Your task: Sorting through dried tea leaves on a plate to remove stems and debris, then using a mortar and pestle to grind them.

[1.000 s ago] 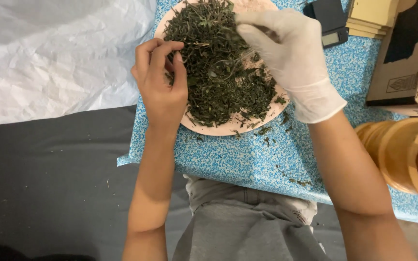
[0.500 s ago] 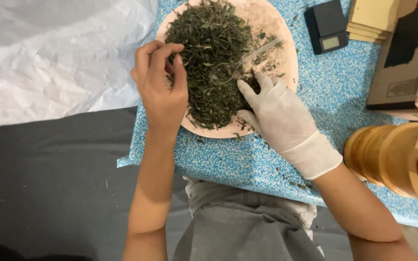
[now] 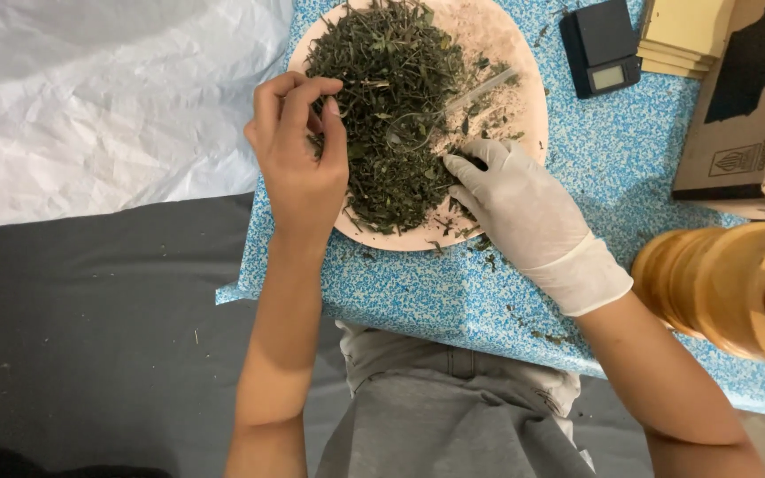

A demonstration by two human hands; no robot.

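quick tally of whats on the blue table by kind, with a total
pink plate heaped with dried green herbs: 1
clear plastic spoon lying in the herbs: 1
small black scale: 1
cardboard box: 1
stack of tan sheets: 1
column of wooden rings: 1
total: 6

A small black digital scale sits beyond the right hand, with a cardboard box farther right. Stacked wooden rings lie right of that wrist; crumpled white sheeting spreads left.

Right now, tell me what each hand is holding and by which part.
The left hand pinches a few dried green leaves between its fingertips at the pile's left edge. The gloved right hand presses its fingertips into the pile's right edge; any grasp there cannot be told.
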